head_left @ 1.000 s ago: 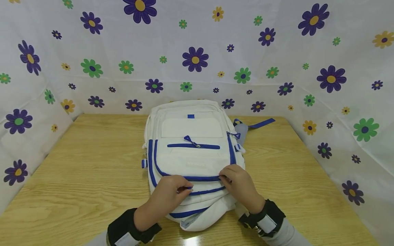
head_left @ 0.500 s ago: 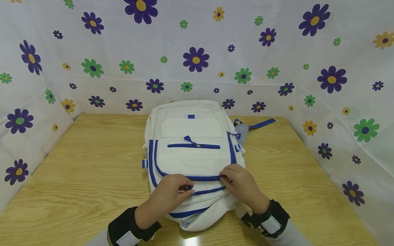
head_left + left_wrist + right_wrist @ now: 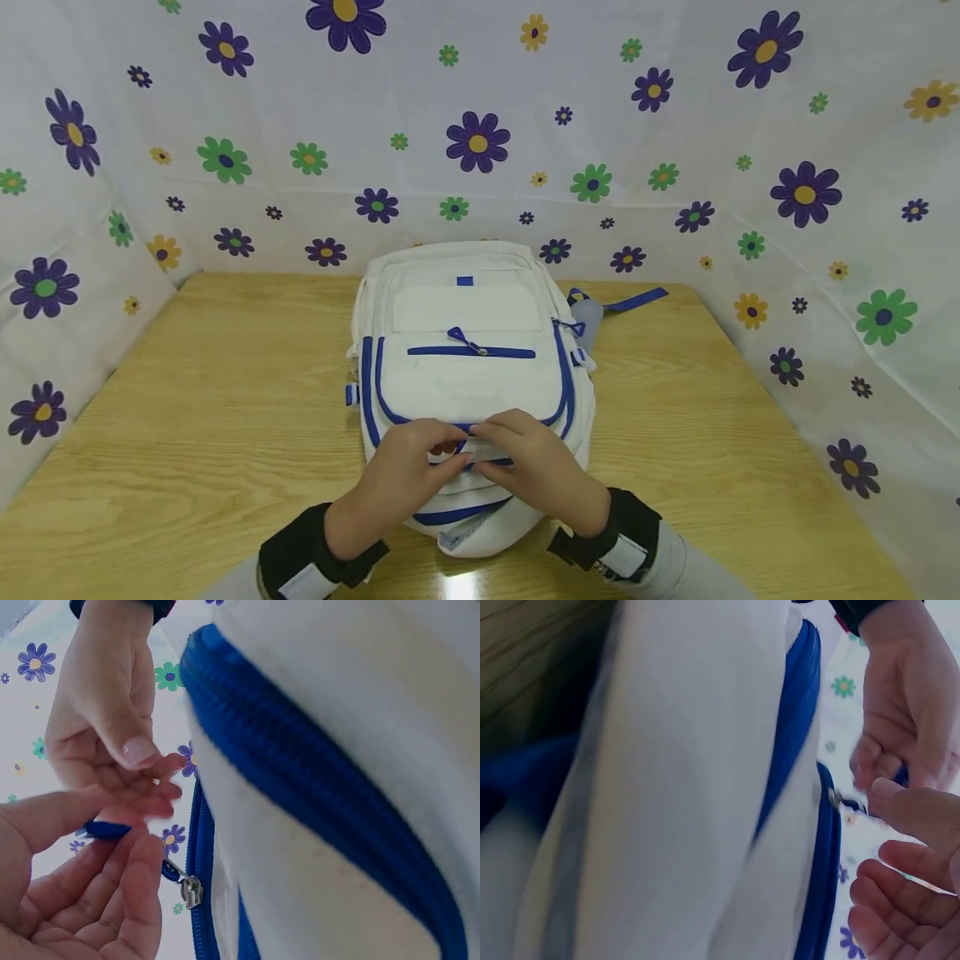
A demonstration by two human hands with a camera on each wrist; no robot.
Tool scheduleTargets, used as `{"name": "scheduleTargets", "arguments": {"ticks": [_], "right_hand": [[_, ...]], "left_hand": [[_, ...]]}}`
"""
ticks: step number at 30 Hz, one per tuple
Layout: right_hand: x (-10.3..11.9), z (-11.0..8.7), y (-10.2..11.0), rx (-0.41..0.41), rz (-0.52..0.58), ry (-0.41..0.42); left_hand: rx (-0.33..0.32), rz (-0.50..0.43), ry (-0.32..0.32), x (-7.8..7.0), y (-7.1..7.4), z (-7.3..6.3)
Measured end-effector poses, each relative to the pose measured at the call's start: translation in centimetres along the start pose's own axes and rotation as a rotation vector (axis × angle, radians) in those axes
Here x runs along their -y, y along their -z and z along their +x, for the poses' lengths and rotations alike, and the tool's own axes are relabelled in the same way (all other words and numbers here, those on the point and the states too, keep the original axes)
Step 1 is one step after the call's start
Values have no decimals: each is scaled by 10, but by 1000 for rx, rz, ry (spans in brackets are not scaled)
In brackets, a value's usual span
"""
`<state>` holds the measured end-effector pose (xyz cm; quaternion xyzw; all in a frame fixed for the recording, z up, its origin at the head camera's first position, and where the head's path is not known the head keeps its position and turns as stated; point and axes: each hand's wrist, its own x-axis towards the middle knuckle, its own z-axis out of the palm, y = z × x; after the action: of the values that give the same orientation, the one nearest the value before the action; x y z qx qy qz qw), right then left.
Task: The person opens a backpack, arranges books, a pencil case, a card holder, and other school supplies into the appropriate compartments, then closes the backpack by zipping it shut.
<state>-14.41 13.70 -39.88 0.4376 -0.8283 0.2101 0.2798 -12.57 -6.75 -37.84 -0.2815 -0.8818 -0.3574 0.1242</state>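
A white backpack (image 3: 472,379) with blue zips lies front side up. Near its lower end, my left hand (image 3: 401,471) pinches a blue zipper pull (image 3: 106,829) between thumb and fingers. A cord runs from that pull to a metal slider (image 3: 192,892) on the blue zip (image 3: 826,862). My right hand (image 3: 543,471) is right beside the left, fingertips close to the pull. Its thumb and fingers (image 3: 889,900) stand apart in the right wrist view, with nothing between them.
The backpack rests on a wooden table (image 3: 225,400). A grey strap with a blue webbing end (image 3: 637,299) trails from its right side. Another zipper pull (image 3: 465,340) lies on the front pocket. A white flowered cloth (image 3: 300,100) surrounds the table at the back and sides.
My right hand has left the right end of the zip and moved left to meet the left hand. The left hand has stayed nearly in place.
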Motion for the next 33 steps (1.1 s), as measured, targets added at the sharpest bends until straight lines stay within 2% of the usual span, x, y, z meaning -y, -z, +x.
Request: {"name": "scheduleTargets", "arguments": {"ticks": [5,11,17,21,24,28,30,33], "right_hand": [[5,8,-9,14,21,-34],[8,9,-12,1,125,-85],[6,4,-19,-129,176,-46],[6,4,-22,-200,199,-46],[7,5,-22,-224,207,-60],[8,5,-21,-235,228,-64],[8,3,-20,-230,238,-65],[8,2,-18,-216,250,-73]], "left_hand": [[-31,-21,-2,1,1,0],[-20,-64,-66,5,3,-2],[-32,-89,-167,11,3,-3],[-20,-88,-189,13,3,-1],[6,-71,-189,13,5,0],[90,-45,-188,11,7,0],[114,-15,-216,11,8,0],[69,109,-308,16,9,-1]]}}
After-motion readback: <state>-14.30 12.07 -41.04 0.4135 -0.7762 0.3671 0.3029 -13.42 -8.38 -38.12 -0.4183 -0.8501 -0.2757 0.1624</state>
